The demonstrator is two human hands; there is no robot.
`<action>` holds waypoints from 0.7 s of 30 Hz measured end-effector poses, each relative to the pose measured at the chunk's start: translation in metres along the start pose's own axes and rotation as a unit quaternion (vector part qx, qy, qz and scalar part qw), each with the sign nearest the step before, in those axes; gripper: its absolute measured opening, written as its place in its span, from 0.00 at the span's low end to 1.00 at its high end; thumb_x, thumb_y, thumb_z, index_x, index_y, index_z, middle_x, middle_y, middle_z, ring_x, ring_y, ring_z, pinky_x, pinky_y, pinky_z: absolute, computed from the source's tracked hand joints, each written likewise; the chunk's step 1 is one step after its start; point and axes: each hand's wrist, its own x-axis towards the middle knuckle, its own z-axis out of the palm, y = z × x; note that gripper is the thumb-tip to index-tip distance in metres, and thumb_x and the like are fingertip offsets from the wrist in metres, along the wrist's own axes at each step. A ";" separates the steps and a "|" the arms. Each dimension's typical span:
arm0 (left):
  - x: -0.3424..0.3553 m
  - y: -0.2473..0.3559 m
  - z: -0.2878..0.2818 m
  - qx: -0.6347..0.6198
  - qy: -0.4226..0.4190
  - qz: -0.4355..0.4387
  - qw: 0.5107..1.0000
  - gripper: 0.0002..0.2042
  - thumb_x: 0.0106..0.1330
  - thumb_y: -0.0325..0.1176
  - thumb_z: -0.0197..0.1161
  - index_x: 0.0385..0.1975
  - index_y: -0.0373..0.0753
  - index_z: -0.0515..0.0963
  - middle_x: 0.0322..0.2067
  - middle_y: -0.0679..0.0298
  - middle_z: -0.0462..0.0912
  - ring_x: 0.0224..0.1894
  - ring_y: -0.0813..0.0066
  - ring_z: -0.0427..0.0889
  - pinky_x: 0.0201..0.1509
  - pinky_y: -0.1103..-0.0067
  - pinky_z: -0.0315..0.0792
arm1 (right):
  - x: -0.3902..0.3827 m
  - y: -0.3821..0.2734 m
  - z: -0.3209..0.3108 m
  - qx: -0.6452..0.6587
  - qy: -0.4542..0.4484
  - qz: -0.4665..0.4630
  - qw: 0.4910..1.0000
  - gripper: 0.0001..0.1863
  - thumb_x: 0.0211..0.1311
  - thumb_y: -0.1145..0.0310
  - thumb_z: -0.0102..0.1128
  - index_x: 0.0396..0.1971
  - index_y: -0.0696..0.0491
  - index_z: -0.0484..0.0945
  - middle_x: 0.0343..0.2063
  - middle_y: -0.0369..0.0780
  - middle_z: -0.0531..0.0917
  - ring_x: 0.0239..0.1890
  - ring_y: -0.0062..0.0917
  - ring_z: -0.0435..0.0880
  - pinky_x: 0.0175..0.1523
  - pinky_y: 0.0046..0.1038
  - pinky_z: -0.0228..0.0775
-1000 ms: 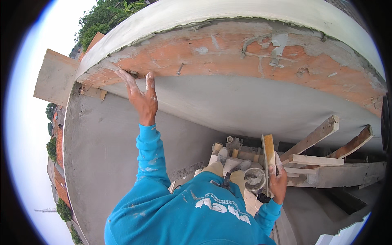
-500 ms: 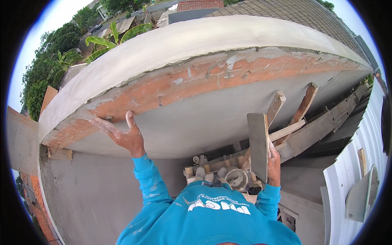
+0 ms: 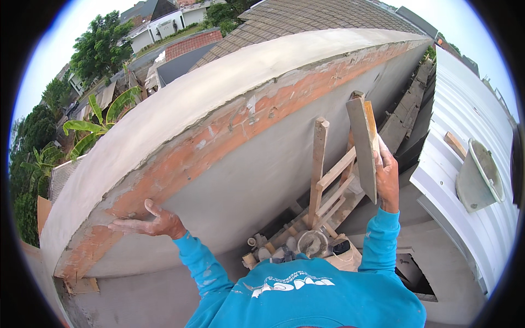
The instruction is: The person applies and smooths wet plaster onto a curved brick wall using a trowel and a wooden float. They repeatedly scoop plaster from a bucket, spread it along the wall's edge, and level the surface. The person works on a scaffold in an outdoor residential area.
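Note:
My right hand [image 3: 387, 177] grips a plastering float [image 3: 363, 147], a long flat board with a grey, mortar-stained face, held upright and away from the wall. My left hand [image 3: 157, 223] is open and holds nothing. Its fingers are stretched out and thumb raised, at the exposed orange brick strip [image 3: 180, 164] on the upper wall; whether they touch it I cannot tell. Above that strip runs a pale, smooth rounded wall top [image 3: 219, 79], and below it a grey plastered face [image 3: 240, 180]. White dust marks both hands.
A wooden frame of posts [image 3: 318, 169] stands against the wall beyond me. Below lie a round bucket [image 3: 313, 244] and bamboo pieces. On the corrugated metal roof [image 3: 465, 104] at right are a mortar bucket [image 3: 474, 186] and a wood block [image 3: 455, 144]. A square opening [image 3: 416, 276] lies lower right.
The view has turned to the right. My right hand has moved up and right with the float, past the wooden posts. My left hand remains near the brick strip, now lower in the picture.

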 end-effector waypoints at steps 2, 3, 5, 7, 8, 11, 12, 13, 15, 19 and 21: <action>-0.001 -0.006 0.007 0.010 0.027 0.015 0.999 0.42 0.68 0.53 0.57 0.71 0.30 0.48 0.72 0.43 0.45 0.74 0.47 0.46 0.74 0.57 0.48 | 0.023 -0.017 -0.018 -0.083 0.053 -0.048 0.994 0.34 0.69 0.48 0.54 0.65 0.59 0.67 0.58 0.46 0.77 0.61 0.30 0.73 0.66 0.34 0.61; -0.002 -0.008 0.010 0.012 0.038 0.014 0.999 0.42 0.69 0.54 0.56 0.71 0.30 0.48 0.72 0.44 0.45 0.74 0.47 0.47 0.74 0.56 0.47 | 0.038 -0.018 -0.025 -0.101 0.079 -0.076 0.989 0.34 0.69 0.49 0.56 0.65 0.59 0.67 0.56 0.47 0.78 0.59 0.31 0.75 0.64 0.34 0.63; -0.006 -0.011 0.018 0.011 0.061 0.016 0.998 0.40 0.70 0.55 0.53 0.71 0.31 0.49 0.72 0.44 0.46 0.74 0.47 0.47 0.74 0.55 0.45 | 0.070 -0.022 -0.044 -0.148 0.122 -0.097 0.977 0.34 0.67 0.48 0.57 0.64 0.58 0.68 0.54 0.48 0.79 0.56 0.32 0.77 0.62 0.33 0.65; -0.007 -0.015 0.026 0.010 0.091 0.024 0.996 0.39 0.71 0.55 0.50 0.71 0.31 0.50 0.72 0.44 0.46 0.74 0.47 0.47 0.74 0.55 0.44 | 0.108 -0.025 -0.060 -0.194 0.159 -0.107 0.962 0.35 0.66 0.46 0.58 0.63 0.57 0.70 0.51 0.47 0.82 0.55 0.30 0.79 0.60 0.31 0.68; -0.007 -0.017 0.027 0.015 0.095 0.029 0.995 0.39 0.72 0.55 0.50 0.71 0.31 0.50 0.72 0.44 0.46 0.74 0.47 0.48 0.74 0.55 0.44 | 0.132 -0.021 -0.071 -0.226 0.179 -0.115 0.951 0.35 0.65 0.45 0.58 0.62 0.56 0.71 0.50 0.47 0.83 0.52 0.30 0.80 0.58 0.31 0.70; -0.008 -0.015 0.032 0.007 0.108 0.022 0.994 0.36 0.73 0.53 0.47 0.70 0.30 0.52 0.71 0.43 0.48 0.73 0.47 0.49 0.74 0.55 0.44 | 0.199 -0.016 -0.094 -0.267 0.209 -0.123 0.933 0.33 0.65 0.44 0.58 0.62 0.52 0.72 0.49 0.50 0.83 0.52 0.36 0.82 0.57 0.33 0.71; -0.005 -0.012 0.032 0.022 0.111 0.027 0.993 0.36 0.73 0.54 0.44 0.70 0.30 0.52 0.71 0.44 0.48 0.74 0.47 0.49 0.74 0.55 0.44 | 0.226 -0.012 -0.100 -0.291 0.205 -0.133 0.925 0.32 0.64 0.44 0.57 0.62 0.50 0.73 0.49 0.50 0.82 0.53 0.39 0.82 0.57 0.34 0.71; -0.002 -0.009 0.033 0.035 0.112 0.031 0.993 0.36 0.74 0.54 0.42 0.70 0.30 0.52 0.71 0.44 0.49 0.74 0.48 0.49 0.74 0.54 0.44 | 0.251 -0.008 -0.107 -0.317 0.203 -0.141 0.916 0.32 0.64 0.44 0.57 0.62 0.49 0.73 0.49 0.51 0.82 0.53 0.41 0.82 0.58 0.36 0.71; -0.006 -0.013 0.034 0.065 0.111 0.023 0.991 0.35 0.74 0.54 0.38 0.70 0.29 0.52 0.71 0.44 0.50 0.74 0.48 0.48 0.75 0.55 0.45 | 0.304 0.005 -0.119 -0.389 0.181 -0.123 0.895 0.31 0.64 0.44 0.56 0.61 0.47 0.74 0.48 0.52 0.82 0.53 0.45 0.81 0.57 0.39 0.71; -0.012 -0.016 0.038 0.065 0.103 0.041 0.992 0.34 0.74 0.52 0.39 0.70 0.29 0.52 0.71 0.44 0.50 0.73 0.48 0.50 0.72 0.56 0.52 | 0.388 0.033 -0.118 -0.498 0.145 -0.092 0.850 0.29 0.63 0.46 0.55 0.60 0.46 0.75 0.48 0.53 0.82 0.52 0.48 0.80 0.57 0.44 0.70; -0.013 -0.029 0.032 0.090 0.101 0.049 0.990 0.35 0.72 0.52 0.46 0.69 0.29 0.55 0.71 0.43 0.51 0.71 0.47 0.55 0.68 0.55 0.62 | 0.425 0.043 -0.112 -0.528 0.112 -0.058 0.840 0.28 0.64 0.47 0.55 0.59 0.45 0.75 0.48 0.52 0.82 0.53 0.47 0.79 0.58 0.44 0.70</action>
